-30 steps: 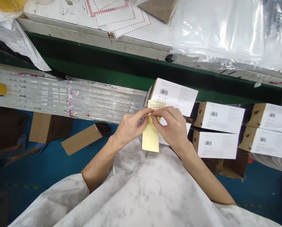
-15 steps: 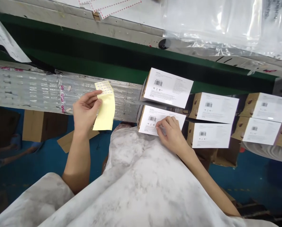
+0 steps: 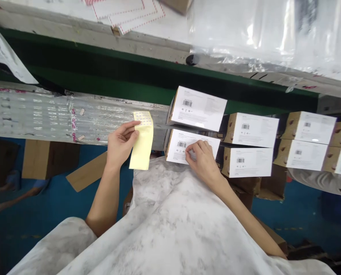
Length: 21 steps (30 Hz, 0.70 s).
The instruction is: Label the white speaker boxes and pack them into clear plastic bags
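Note:
My left hand (image 3: 121, 145) pinches a pale yellow sticker sheet (image 3: 141, 151) between thumb and fingers. Rows of small labels cover its upper end, and the lower part hangs bare. With thumb and fingertips drawn together, my right hand (image 3: 204, 162) rests at the printed white face of the near box (image 3: 174, 154). Whatever those fingertips hold, if anything, is too small to make out. A barcode shows just left of them. Directly behind lies a matching white-faced box (image 3: 200, 109), with a narrow gap between the two.
More white-and-brown boxes (image 3: 253, 130) run in two rows to the right. A plastic-wrapped surface (image 3: 38, 110) stretches left. Beyond it are a green strip (image 3: 101, 68) and a ledge with red-edged papers (image 3: 127, 13) and clear plastic (image 3: 259, 30). Cardboard (image 3: 35, 158) and another person's arm (image 3: 23, 196) are lower left.
My left hand has moved right with the sticker sheet, closer to the boxes. My right hand stays pinched at the near box, its fingertips hardly shifted on the face.

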Motion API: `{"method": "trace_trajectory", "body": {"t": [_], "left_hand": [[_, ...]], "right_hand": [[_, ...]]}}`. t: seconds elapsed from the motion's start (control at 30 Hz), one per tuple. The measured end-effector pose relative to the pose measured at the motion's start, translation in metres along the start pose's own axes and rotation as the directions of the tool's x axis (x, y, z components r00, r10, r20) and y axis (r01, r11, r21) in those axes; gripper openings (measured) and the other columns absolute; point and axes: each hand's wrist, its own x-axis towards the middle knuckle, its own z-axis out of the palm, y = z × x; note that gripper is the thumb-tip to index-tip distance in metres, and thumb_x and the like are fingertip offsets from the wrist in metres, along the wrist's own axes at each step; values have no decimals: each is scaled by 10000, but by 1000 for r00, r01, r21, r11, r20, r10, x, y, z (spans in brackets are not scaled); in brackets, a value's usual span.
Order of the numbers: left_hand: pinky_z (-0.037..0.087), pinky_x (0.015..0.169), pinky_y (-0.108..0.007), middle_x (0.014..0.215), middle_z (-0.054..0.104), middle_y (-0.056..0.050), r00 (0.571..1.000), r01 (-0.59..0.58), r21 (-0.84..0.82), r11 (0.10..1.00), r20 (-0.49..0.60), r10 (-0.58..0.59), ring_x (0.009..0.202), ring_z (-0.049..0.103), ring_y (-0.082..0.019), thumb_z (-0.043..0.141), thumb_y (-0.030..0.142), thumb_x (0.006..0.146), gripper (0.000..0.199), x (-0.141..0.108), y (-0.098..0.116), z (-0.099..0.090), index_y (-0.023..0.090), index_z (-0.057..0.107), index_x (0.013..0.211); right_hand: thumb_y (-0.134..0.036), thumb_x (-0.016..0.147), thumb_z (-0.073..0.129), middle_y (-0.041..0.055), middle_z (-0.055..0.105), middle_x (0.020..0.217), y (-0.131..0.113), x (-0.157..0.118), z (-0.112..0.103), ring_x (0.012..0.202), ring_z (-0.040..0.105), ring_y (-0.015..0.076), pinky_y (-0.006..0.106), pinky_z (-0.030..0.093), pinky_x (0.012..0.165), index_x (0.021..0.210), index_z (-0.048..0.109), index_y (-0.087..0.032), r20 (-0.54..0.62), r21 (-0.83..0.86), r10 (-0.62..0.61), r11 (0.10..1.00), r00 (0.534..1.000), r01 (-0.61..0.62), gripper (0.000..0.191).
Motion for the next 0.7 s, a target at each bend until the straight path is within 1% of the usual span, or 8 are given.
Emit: {"method": "trace_trajectory", "body": {"t": [0.13, 0.2, 0.23, 0.33, 0.43, 0.6, 0.67, 0.7], "left_hand": [[622, 641, -274, 1030, 820, -100, 993, 68, -105, 992, 102, -58, 867, 773, -233, 791, 463, 882, 422, -4, 11, 3, 194, 783, 1207], [611, 609, -281, 996, 821, -102, 976, 67, -82, 994, 214, -48, 802, 769, -232, 755, 505, 905, 408, -3, 19, 14, 191, 792, 1163], [612, 614, -282, 1015, 822, -109, 961, 38, -62, 997, 274, -20, 812, 774, -238, 729, 510, 921, 395, -2, 23, 22, 188, 797, 1139], [622, 686, -280, 1094, 827, -115, 913, -145, -28, 989, 382, 145, 885, 788, -240, 649, 456, 965, 333, 2, 42, 57, 200, 815, 1098], [628, 821, -303, 1108, 827, -89, 847, -338, -17, 941, 431, 312, 933, 783, -227, 601, 377, 974, 294, 1, 66, 98, 240, 827, 1104], [631, 803, -362, 1009, 799, -69, 765, -344, -27, 939, 572, 296, 850, 743, -243, 681, 455, 922, 349, -10, 98, 172, 333, 795, 1228], [620, 734, -368, 919, 772, -65, 740, -318, -29, 948, 617, 268, 801, 721, -251, 716, 520, 886, 401, -10, 108, 208, 340, 786, 1237], [613, 707, -367, 877, 754, -63, 731, -312, -38, 949, 629, 265, 783, 715, -253, 717, 546, 877, 412, -9, 114, 228, 331, 788, 1222]], "right_hand": [[-191, 860, 652, 62, 616, 925, -2, 10, -12, 893, 605, 272, 425, 493, 838, 1115, 586, -204, 85, 224, 160, 959, 984, -175, 263], [-240, 880, 649, 30, 613, 841, -1, 18, -24, 819, 614, 242, 398, 493, 796, 1017, 606, -221, 138, 395, 208, 885, 968, -247, 146], [-303, 918, 640, 25, 623, 820, 1, 21, -30, 798, 622, 232, 388, 494, 779, 965, 614, -228, 142, 501, 226, 823, 964, -267, 92], [-574, 977, 617, 60, 724, 934, 6, 23, -48, 849, 690, 250, 393, 531, 759, 980, 687, -256, 167, 832, 203, 496, 965, -249, 326], [-670, 867, 738, 45, 782, 1032, 18, 17, -58, 886, 730, 289, 423, 558, 729, 1115, 742, -354, 208, 930, 114, 283, 971, -233, 402], [-676, 721, 830, -21, 795, 962, 70, 9, -71, 855, 740, 322, 501, 599, 720, 1007, 745, -442, 63, 939, 174, 325, 983, -117, 380], [-689, 690, 838, -20, 796, 931, 105, 6, -91, 834, 755, 322, 485, 612, 678, 962, 736, -418, 43, 928, 160, 359, 986, -98, 397], [-691, 696, 830, -20, 795, 902, 125, 4, -107, 800, 758, 311, 459, 613, 638, 940, 727, -400, 12, 897, 154, 434, 988, -79, 393]]}}
